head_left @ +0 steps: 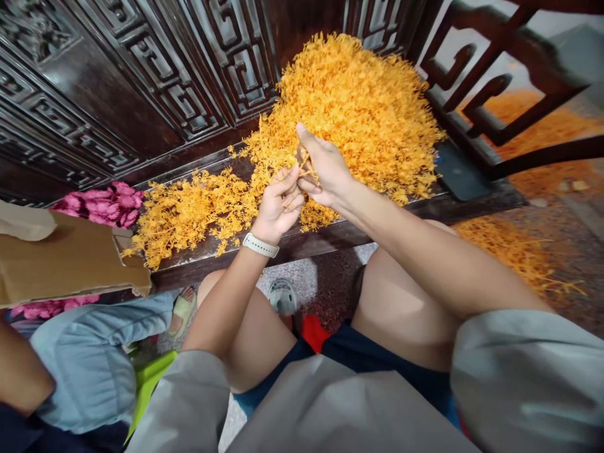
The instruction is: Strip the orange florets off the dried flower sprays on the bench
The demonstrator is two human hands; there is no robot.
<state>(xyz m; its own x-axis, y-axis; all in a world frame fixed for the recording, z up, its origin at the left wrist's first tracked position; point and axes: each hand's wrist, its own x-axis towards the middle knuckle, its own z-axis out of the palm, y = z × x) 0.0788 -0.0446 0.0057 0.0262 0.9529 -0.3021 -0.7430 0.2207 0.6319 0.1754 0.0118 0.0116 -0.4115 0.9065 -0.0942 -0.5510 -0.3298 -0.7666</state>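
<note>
- Left hand [280, 206]: raised in front of the body, palm turned toward the other hand, fingers curled in and closed on one end of a small orange sprig [306, 170].
- Right hand [326, 168]: reaches in from the lower right on an outstretched forearm, with thumb and forefinger pinched on the same sprig, so both grips are closed on one piece, the hands just beside each other.
- Just beyond the grip: one large heap of spiky orange-yellow sprigs [352, 110] banked against a dark carved wooden panel [189, 69].
- Left of the grip: a thinner spill of sprigs [189, 214] along a dark wooden ledge [202, 267], then one sheet of brown cardboard [61, 258] with two patches of pink flowers [101, 204] showing beside it.
- On the left wrist: one white watch band [260, 245].
- Below the grip: the person's two bare thighs, dark shorts [377, 355] and two grey sleeves [523, 384].
- Lower left of the grip: another person's pale denim leg [89, 371], a forearm [19, 371] and one sandal [183, 311].
- Right of the grip: a carved dark chair back [507, 82], one dark flat slab [460, 173], and two more patches of orange sprigs [507, 251] on the floor.
</note>
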